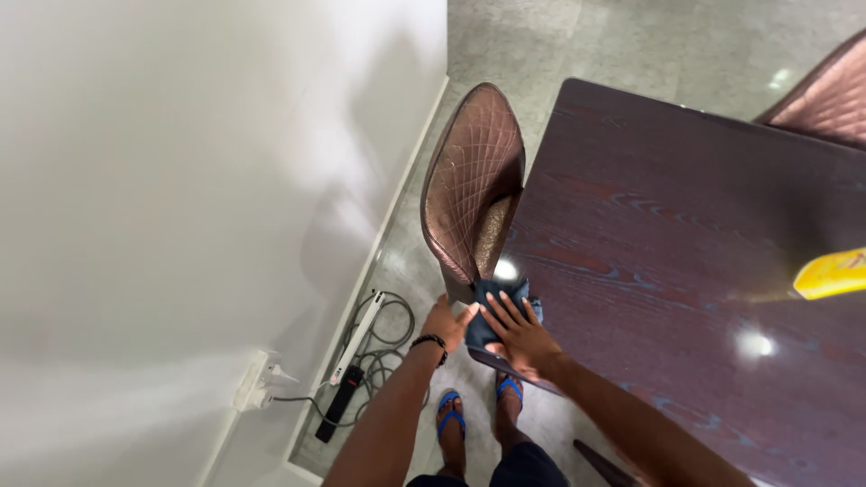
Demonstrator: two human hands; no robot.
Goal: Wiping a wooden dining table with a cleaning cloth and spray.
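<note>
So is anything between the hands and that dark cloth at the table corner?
Nothing visible. The right hand lies flat on the dark cloth at the table corner, and the left hand touches the cloth's edge beside it. The brown chair stands just beyond, not between them.

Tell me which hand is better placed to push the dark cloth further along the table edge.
Right, probably. The right hand lies flat on the dark cloth at the corner of the table, fingers spread over it. The left hand only touches the cloth's side, off the table.
</note>
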